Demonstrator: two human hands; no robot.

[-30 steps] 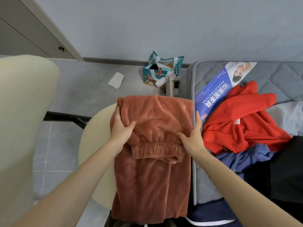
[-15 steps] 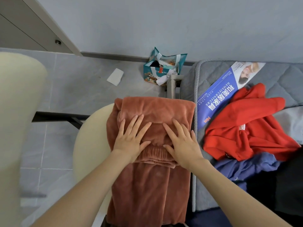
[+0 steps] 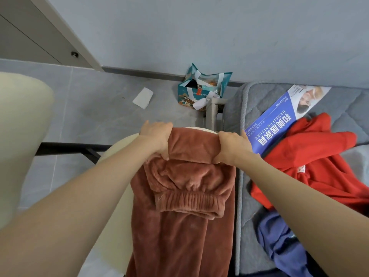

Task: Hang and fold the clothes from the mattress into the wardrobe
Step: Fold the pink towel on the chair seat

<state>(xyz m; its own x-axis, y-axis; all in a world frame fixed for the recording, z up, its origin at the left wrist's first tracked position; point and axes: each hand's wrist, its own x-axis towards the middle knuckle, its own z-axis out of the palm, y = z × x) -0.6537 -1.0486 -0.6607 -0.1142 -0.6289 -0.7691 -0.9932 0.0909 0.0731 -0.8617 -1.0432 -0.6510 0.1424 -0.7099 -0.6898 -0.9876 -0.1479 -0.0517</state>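
**Both hands grip the folded edge of the fleece trousers**

The rust-brown fleece trousers [image 3: 185, 226] lie draped over a cream rounded seat [image 3: 117, 156] just beside the grey quilted mattress [image 3: 249, 226], not on the mattress itself. One part is folded back on top of the rest, its ribbed elastic band facing the camera.

The left hand [image 3: 156, 136] and the right hand [image 3: 232, 145] each clasp the far fold of the trousers. Their fingers curl over the edge and their thumbs press into the cloth on the near side.

On the mattress, a bright red hooded sweatshirt [image 3: 311, 162] is spread out in a heap. It carries a small white label whose letters are too small to read. A crumpled navy-blue garment [image 3: 279, 242] lies near it, closer to the camera.

A blue and white printed sheet [image 3: 279, 120] lies partly under the red sweatshirt. It reads "HEMEIFURNITURE" in white capitals beside large white Chinese characters, with the word "MATTRESS" in small print on its white end.

On the grey tiled floor [image 3: 89, 116], a teal patterned gift bag with white handles [image 3: 203, 86] stands against the wall. A white scrap of paper [image 3: 143, 97] lies near it.
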